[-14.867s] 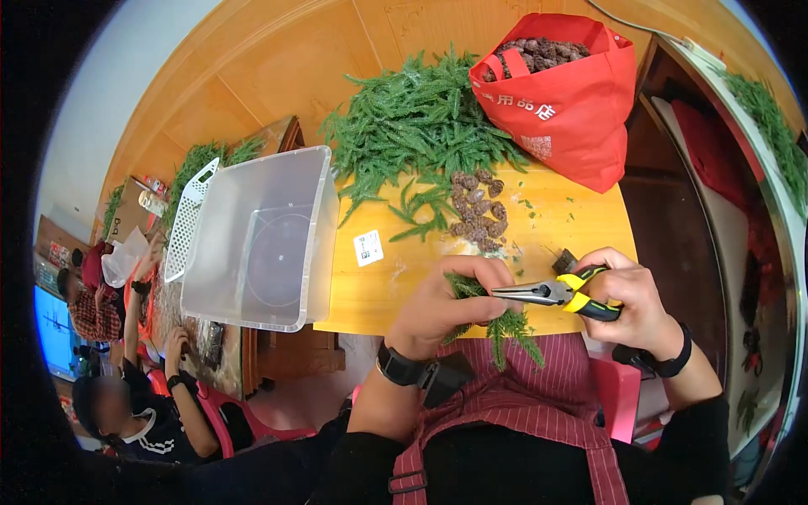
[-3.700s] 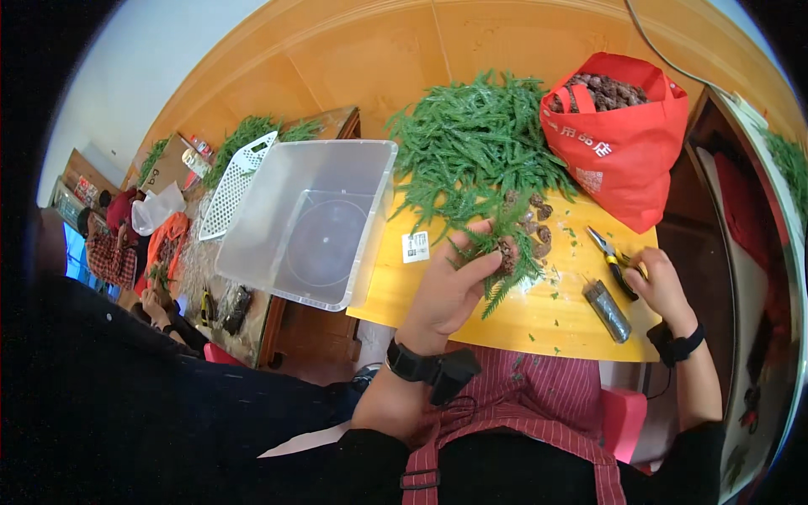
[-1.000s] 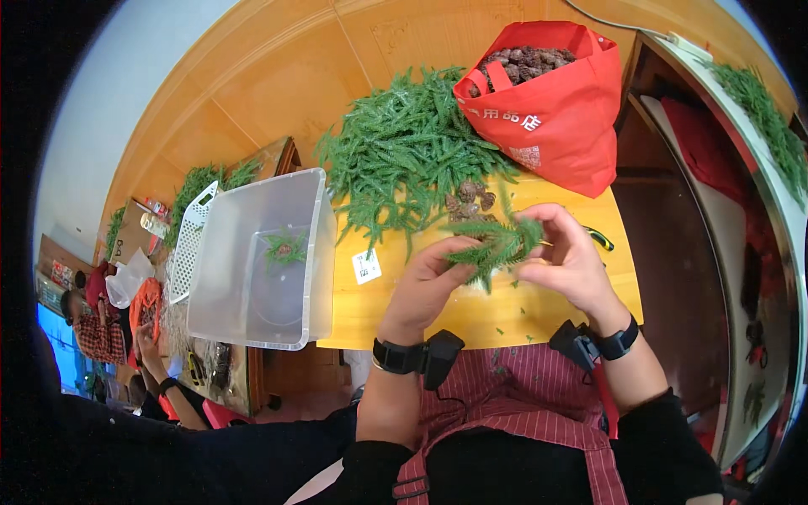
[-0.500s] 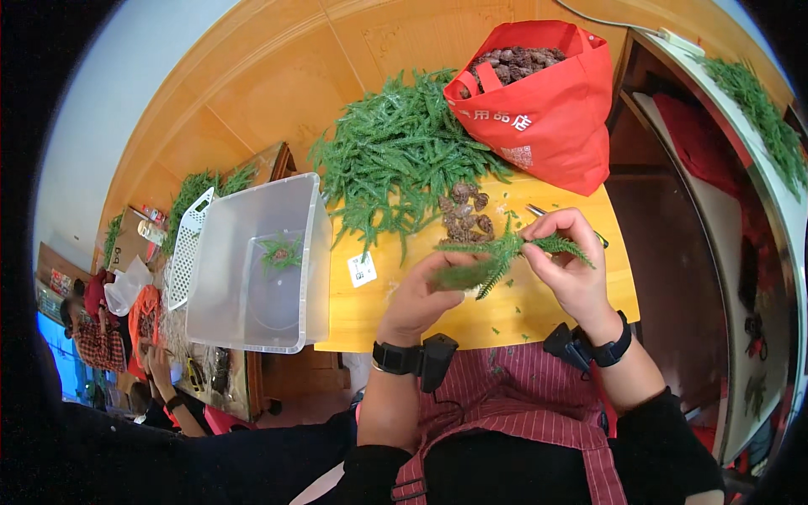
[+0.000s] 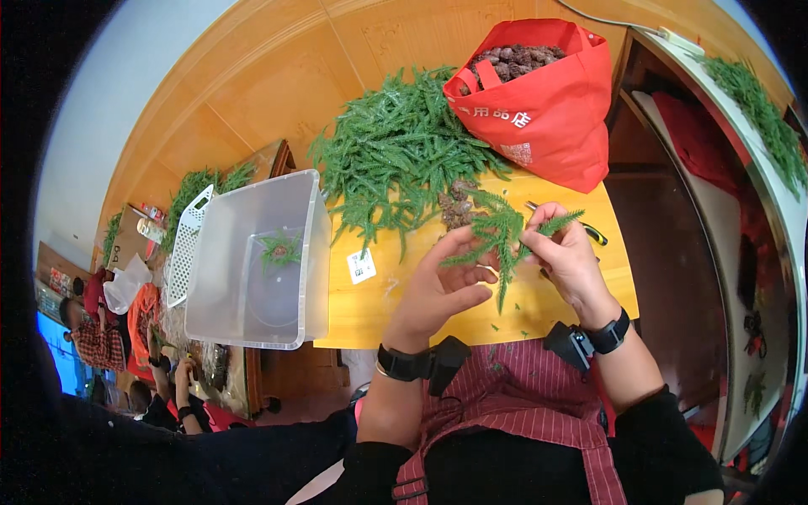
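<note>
My right hand [image 5: 568,261] pinches the stem end of a green artificial pine sprig [image 5: 503,231] between thumb and fingertips. Its needled branches fan out over the yellow table [image 5: 379,311]. Close by on the left, my left hand [image 5: 450,290] has its fingers curved and apart, touching or nearly touching the branch tips. Just behind the sprig lies a small group of brown pine cones [image 5: 454,204], partly covered by it. A tool with a black and yellow handle [image 5: 596,234] shows beyond my right hand, otherwise hidden.
A heap of green sprigs [image 5: 404,151] fills the table's back. Beside it stands a red bag [image 5: 555,126] of pine cones. Left is a clear plastic bin [image 5: 316,252] holding one sprig with a cone [image 5: 280,250]. A white label [image 5: 361,267] lies nearby. Another person's hands [image 5: 183,379] work at far left.
The sprig has turned, its branches now spreading upward and down. My left hand has loosened from it, fingers opening. My right hand still pinches the stem, slightly lower.
</note>
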The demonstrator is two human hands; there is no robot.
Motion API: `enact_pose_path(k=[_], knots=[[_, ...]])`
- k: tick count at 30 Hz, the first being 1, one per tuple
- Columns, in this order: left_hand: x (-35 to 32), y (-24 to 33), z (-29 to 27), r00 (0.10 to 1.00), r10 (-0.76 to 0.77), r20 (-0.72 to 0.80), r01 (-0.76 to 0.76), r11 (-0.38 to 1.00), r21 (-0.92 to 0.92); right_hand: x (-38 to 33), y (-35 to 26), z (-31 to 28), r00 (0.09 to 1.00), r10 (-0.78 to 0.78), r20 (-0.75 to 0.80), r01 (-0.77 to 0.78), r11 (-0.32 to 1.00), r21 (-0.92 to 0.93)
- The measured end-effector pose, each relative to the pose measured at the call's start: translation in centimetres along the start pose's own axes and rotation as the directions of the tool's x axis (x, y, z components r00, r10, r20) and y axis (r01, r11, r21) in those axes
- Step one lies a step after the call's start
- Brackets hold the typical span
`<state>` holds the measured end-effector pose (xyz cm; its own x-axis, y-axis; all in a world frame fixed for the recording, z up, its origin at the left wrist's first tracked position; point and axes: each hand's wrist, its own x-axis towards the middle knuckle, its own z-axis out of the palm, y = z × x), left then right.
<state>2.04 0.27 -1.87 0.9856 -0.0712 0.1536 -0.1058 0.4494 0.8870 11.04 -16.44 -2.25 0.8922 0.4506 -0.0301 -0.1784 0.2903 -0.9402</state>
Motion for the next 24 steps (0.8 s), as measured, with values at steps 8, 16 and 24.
enact_pose_path(k=[8,16,24], knots=[[0.5,-0.5,0.0,1.000,0.024,-0.019,-0.024,1.000,0.003,-0.3,0.3,0.2,0.995,0.097,0.034,-0.099,0.992,0.073],[0.9,-0.4,0.8,0.992,-0.002,-0.124,-0.005,0.998,-0.056,-0.5,0.8,0.0,0.998,0.026,0.050,-0.027,0.999,0.028],[1.0,-0.7,0.5,0.981,0.015,-0.194,-0.013,1.000,0.010,-1.0,0.8,0.3,0.981,-0.194,0.010,0.192,0.959,-0.211]])
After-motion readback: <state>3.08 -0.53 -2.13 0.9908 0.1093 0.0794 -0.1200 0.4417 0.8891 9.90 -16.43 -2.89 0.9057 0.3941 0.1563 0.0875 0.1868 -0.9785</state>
